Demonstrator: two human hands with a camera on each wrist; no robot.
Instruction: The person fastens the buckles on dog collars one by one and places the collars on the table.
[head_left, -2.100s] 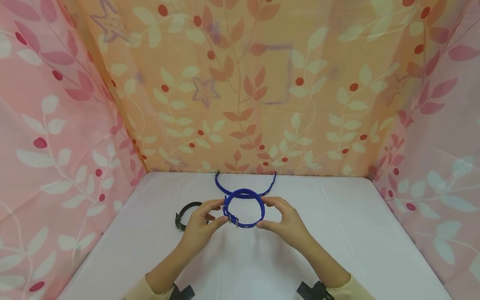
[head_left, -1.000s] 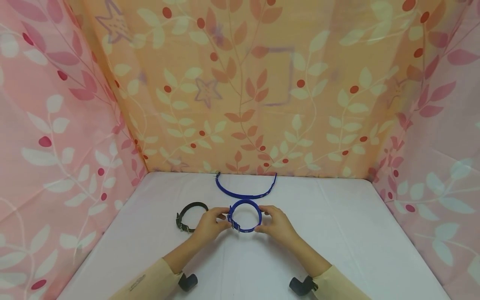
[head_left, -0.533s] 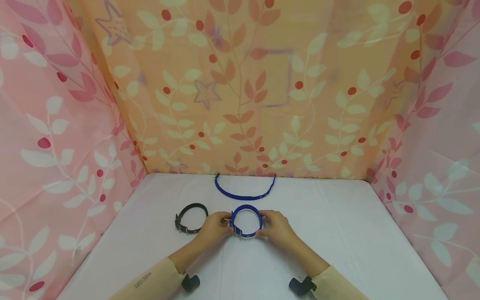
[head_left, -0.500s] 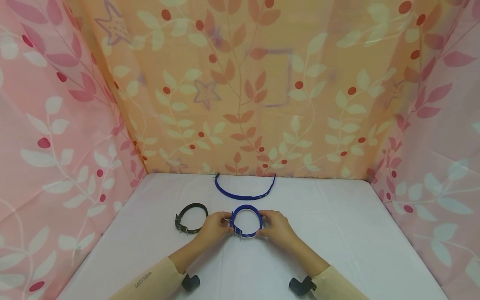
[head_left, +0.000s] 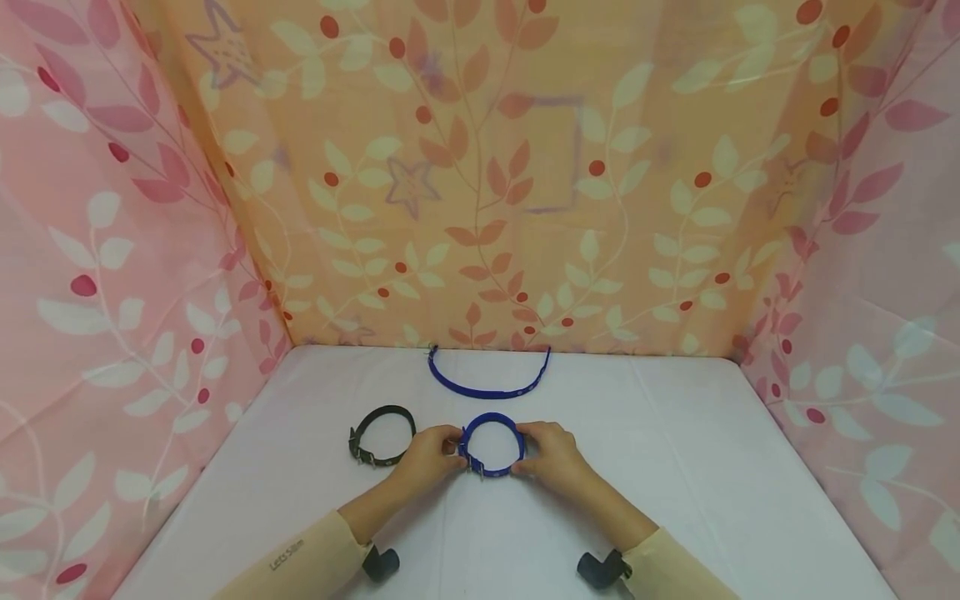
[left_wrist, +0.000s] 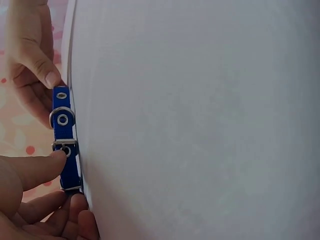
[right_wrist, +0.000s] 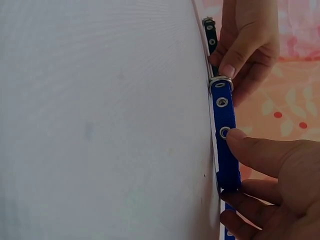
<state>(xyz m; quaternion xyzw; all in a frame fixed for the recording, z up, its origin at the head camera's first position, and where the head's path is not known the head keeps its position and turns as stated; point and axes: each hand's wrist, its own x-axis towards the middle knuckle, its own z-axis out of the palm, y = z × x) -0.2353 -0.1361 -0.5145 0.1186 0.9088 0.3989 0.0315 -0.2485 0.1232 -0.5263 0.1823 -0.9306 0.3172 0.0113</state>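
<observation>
At the bottom of the head view, two cream sleeves (head_left: 300,558) come in from the lower corners. Both hands meet a little below the centre of the frame. The left hand (head_left: 425,454) pinches the buckled blue collar (head_left: 491,445) on its left side, near the metal buckle, with the thumb on the strap. The right hand (head_left: 551,454) pinches the opposite side, thumb on the eyelets. Held from two sides like this, the closed ring stays round, and it seems to rest on the white table (head_left: 712,467).

Just left of the hands lies a black collar (head_left: 381,435), also closed in a ring, not touched. Farther, at the back edge of the table, an open blue strap (head_left: 489,379) lies curved against the orange leaf-patterned curtain (head_left: 487,167).
</observation>
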